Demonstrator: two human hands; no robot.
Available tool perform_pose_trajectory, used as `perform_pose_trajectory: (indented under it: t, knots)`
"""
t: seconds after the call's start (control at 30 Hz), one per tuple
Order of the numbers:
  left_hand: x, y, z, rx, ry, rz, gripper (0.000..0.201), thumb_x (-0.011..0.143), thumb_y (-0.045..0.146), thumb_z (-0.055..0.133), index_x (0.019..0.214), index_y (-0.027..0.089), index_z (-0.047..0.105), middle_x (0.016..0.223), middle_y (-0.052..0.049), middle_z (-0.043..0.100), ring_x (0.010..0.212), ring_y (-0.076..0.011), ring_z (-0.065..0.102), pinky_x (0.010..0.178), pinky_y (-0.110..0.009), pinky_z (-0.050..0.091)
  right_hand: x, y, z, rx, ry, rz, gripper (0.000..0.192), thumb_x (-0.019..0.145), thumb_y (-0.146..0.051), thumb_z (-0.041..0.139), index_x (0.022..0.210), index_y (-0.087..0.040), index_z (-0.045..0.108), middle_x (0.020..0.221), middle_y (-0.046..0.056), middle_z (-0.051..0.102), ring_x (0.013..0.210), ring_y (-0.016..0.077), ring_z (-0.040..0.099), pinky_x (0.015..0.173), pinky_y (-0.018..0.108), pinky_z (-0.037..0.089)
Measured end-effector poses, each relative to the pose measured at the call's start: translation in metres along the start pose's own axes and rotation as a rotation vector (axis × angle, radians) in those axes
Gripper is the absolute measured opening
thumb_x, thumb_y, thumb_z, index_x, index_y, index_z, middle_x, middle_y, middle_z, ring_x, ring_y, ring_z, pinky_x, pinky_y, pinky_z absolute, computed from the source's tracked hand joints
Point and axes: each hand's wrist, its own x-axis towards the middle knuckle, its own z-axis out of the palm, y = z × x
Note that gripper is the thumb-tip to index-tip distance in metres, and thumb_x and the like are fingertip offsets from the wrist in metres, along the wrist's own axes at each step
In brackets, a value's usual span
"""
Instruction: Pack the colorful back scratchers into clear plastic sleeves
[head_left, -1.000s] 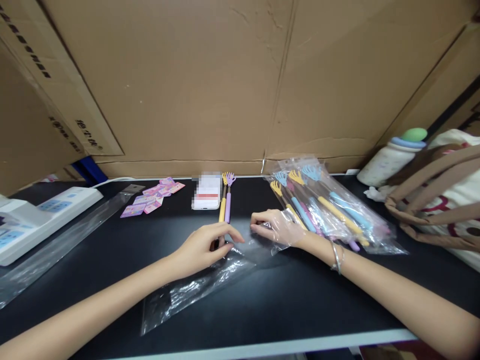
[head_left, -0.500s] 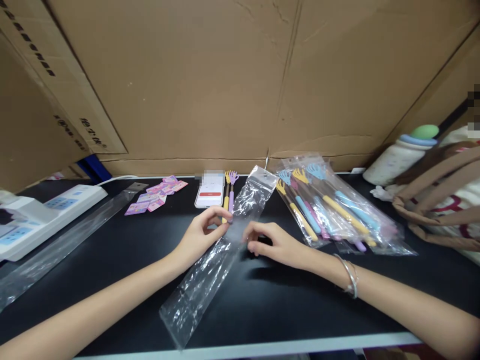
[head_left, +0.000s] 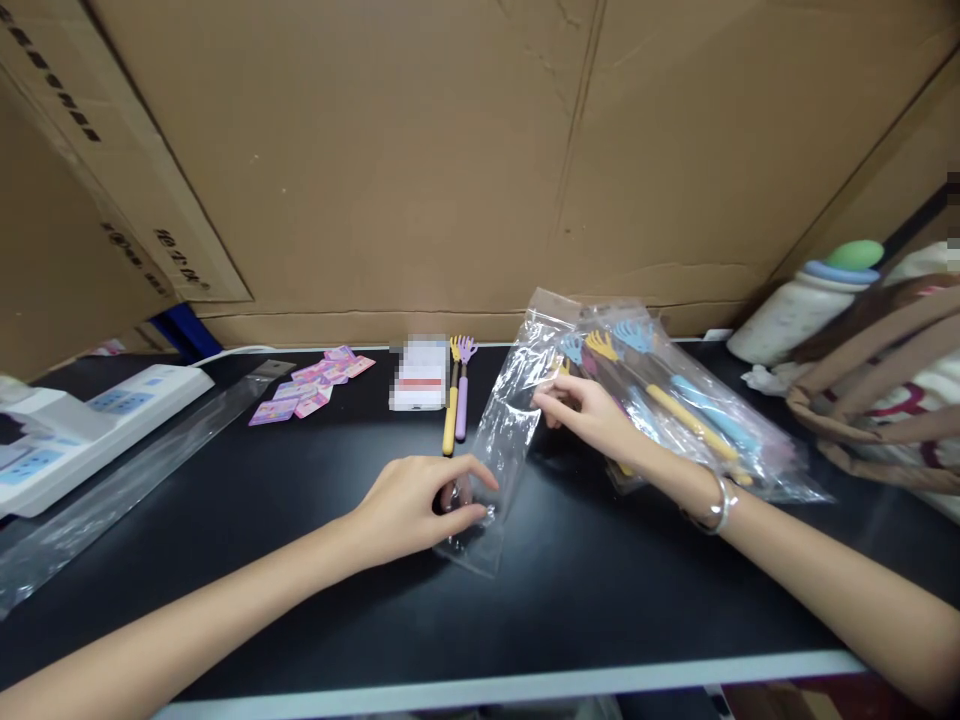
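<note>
A long clear plastic bag lies slanted across the middle of the black tabletop, its upper end overlapping the bagged back scratchers. My right hand pinches the bag's right edge partway up. Around the bag's lower end curves my left hand, thumb and fingers apart; whether a fingertip touches the film is hard to tell. Just beyond that hand a yellow back scratcher and a purple back scratcher lie side by side, unwrapped. Several bagged back scratchers lie to the right, partly behind my right hand.
Left of centre are small pink-purple cards and a phone. Another clear bag lies beside the white power strip. A bottle and a cloth bag stand at the right. Cardboard walls the back.
The clear bag has shifted up and to the right, towards the bagged back scratchers. My right hand moved up and right with it; my left hand came lower, away from the two loose scratchers.
</note>
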Motion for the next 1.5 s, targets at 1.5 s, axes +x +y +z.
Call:
perform_pose_trajectory:
  t: [1.5]
  knots:
    - [-0.003,0.000,0.008,0.272,-0.097,0.430,0.035,0.094,0.033,0.044,0.128,0.029,0.050,0.143,-0.001,0.046,0.131,-0.0224,0.041,0.111,-0.047,0.028,0.005,-0.016,0.030,-0.886,-0.081,-0.528,0.022,0.092,-0.019,0.045,0.108,-0.018,0.060,0.118,0.008,0.063,0.109,0.0228,0.052,0.094,0.038,0.039]
